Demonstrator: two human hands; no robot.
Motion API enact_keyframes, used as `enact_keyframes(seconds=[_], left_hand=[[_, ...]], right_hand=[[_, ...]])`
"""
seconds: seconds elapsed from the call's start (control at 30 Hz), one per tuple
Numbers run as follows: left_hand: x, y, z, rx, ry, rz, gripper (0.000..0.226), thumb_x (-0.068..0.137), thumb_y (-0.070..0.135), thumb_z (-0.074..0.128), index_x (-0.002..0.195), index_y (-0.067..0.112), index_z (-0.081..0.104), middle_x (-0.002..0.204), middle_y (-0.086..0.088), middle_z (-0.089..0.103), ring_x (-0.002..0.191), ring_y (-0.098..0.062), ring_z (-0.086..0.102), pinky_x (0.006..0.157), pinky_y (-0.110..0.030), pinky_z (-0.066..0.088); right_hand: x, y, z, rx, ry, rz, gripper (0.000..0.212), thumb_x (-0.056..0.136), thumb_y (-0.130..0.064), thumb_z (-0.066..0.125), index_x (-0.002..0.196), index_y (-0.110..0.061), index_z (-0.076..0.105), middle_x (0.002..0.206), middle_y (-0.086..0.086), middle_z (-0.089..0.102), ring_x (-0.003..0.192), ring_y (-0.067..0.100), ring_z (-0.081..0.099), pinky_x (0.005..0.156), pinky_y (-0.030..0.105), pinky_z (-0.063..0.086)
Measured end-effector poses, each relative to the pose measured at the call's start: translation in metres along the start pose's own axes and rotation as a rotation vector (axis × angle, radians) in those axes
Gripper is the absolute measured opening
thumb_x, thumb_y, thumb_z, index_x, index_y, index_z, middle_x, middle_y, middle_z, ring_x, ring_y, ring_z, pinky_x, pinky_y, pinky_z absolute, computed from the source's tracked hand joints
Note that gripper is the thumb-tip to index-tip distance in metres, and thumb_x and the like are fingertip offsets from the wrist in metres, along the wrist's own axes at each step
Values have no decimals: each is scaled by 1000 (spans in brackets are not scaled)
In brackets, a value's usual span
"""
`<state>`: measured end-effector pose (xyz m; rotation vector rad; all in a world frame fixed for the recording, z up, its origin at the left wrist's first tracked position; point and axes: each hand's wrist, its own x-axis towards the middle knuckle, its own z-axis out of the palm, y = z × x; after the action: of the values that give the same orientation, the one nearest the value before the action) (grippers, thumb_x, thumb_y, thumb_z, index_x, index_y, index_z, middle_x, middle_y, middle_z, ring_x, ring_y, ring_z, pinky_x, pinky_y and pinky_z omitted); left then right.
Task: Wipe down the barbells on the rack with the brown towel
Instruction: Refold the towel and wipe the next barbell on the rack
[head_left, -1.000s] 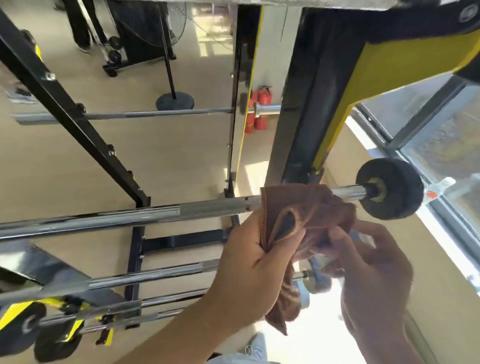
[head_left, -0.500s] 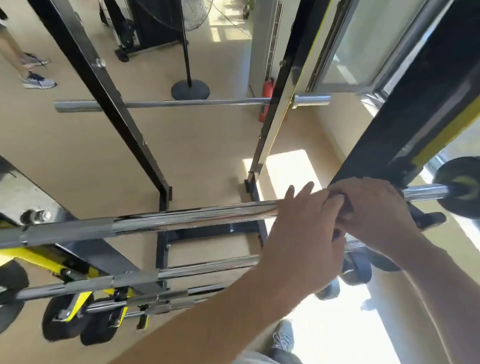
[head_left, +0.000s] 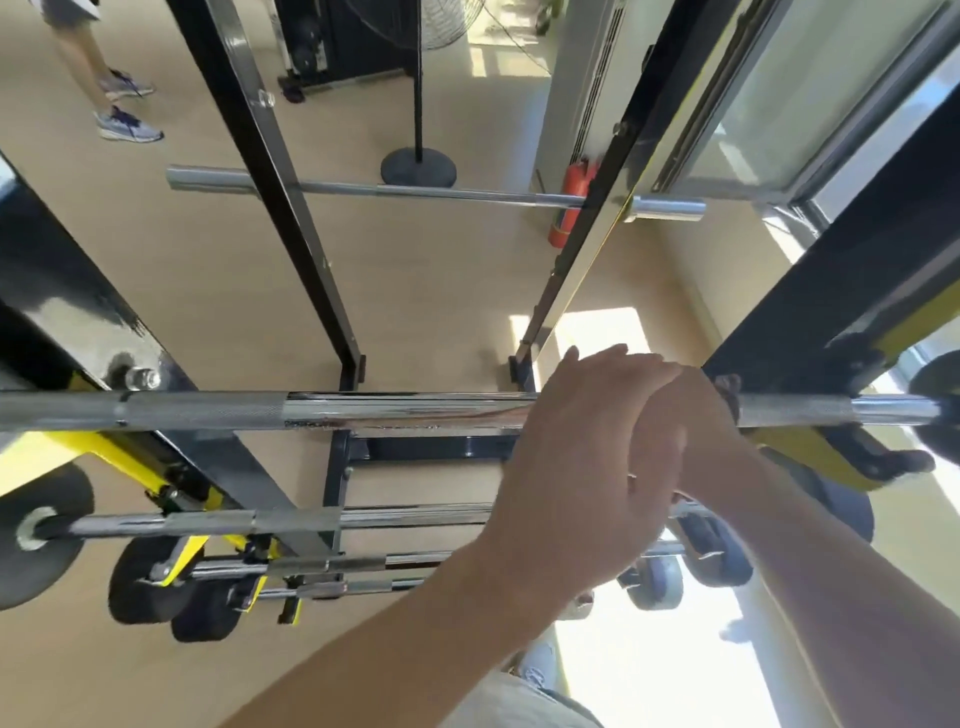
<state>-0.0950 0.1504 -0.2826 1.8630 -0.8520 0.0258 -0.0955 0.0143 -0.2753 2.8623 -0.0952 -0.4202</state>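
Chrome top barbell (head_left: 405, 413) runs left-right across the black-and-yellow rack (head_left: 826, 332); smooth shiny centre, knurled grey sections toward both ends. Both hands sit on it right of centre. Left hand (head_left: 587, 467) lies over the bar, fingers extended forward, overlapping the right hand (head_left: 701, 415), which curls round the bar. Brown towel (head_left: 730, 387) mostly hidden, only a dark scrap shows past the right knuckles; cannot tell which hand actually grips it. Lower barbells (head_left: 291, 519) with round black plates (head_left: 36, 535) are stacked below. Beige floor (head_left: 436, 270), red extinguisher (head_left: 571, 202) behind.
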Motion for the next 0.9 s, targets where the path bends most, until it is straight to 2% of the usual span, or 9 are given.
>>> enact_keyframes(seconds=[0.03, 0.1, 0.23, 0.37, 0.47, 0.53, 0.63, 0.8, 0.9], left_hand=[[3, -2, -4, 10, 13, -27, 37, 97, 22, 57, 133, 16, 58, 130, 5, 63, 128, -10, 52, 120, -31, 27], [9, -6, -9, 50, 46, -75, 37, 101, 23, 53, 137, 21, 54, 128, 8, 61, 122, -4, 53, 113, -29, 37], [24, -1, -4, 61, 71, -172, 42, 99, 38, 44, 139, 28, 50, 135, 15, 57, 123, 6, 48, 104, -3, 28], [37, 20, 25, 72, -8, -164, 46, 96, 46, 40, 139, 32, 49, 137, 18, 56, 127, 2, 48, 111, -20, 35], [43, 32, 47, 126, -86, -148, 44, 99, 48, 42, 140, 34, 46, 139, 17, 54, 128, -1, 47, 107, -18, 33], [44, 34, 59, 168, -141, -145, 44, 101, 38, 47, 144, 33, 43, 143, 15, 51, 131, -5, 45, 108, -20, 30], [41, 34, 67, 216, -186, -142, 51, 97, 26, 50, 146, 29, 41, 143, 13, 50, 130, -7, 44, 111, -26, 33], [20, 22, 46, 203, -72, -195, 53, 94, 14, 50, 145, 26, 44, 139, 11, 54, 125, -5, 48, 106, -24, 37], [17, 21, 36, 154, 14, -220, 47, 95, 17, 44, 141, 26, 46, 139, 13, 54, 98, -12, 57, 98, -43, 52]], right_hand=[[2, -10, -4, 34, -3, -1, 27, 96, -25, 31, 78, -18, 50, 79, -8, 54, 77, 14, 59, 62, 18, 29], [2, -24, -12, 73, 15, 10, 22, 100, -20, 39, 81, -13, 49, 72, -6, 49, 65, 15, 54, 60, 22, 33], [-3, -16, -10, 102, 196, -16, 34, 100, -24, 41, 68, -17, 32, 60, -7, 31, 57, 15, 42, 51, 26, 28], [-3, 17, 15, 163, 248, -114, 41, 98, -21, 45, 67, -19, 19, 60, -6, 36, 52, 17, 43, 61, 31, 43], [-11, 69, 35, 136, 220, -37, 17, 95, -36, 55, 89, -21, 50, 66, -11, 46, 62, 16, 56, 62, 32, 50], [-27, 111, 46, 110, 200, 60, 20, 90, -41, 65, 103, -30, 54, 72, -14, 56, 69, 16, 63, 66, 33, 54], [-46, 144, 51, 155, 208, 125, 22, 84, -37, 71, 99, -33, 56, 82, -12, 68, 76, 18, 69, 74, 37, 59], [-35, 123, 56, 162, 265, 91, 23, 87, -48, 65, 96, -28, 56, 76, -11, 63, 67, 13, 63, 71, 30, 54], [-12, 84, 59, 209, 375, 16, 27, 81, -43, 71, 101, -28, 60, 73, -11, 61, 61, 13, 58, 62, 28, 50]])
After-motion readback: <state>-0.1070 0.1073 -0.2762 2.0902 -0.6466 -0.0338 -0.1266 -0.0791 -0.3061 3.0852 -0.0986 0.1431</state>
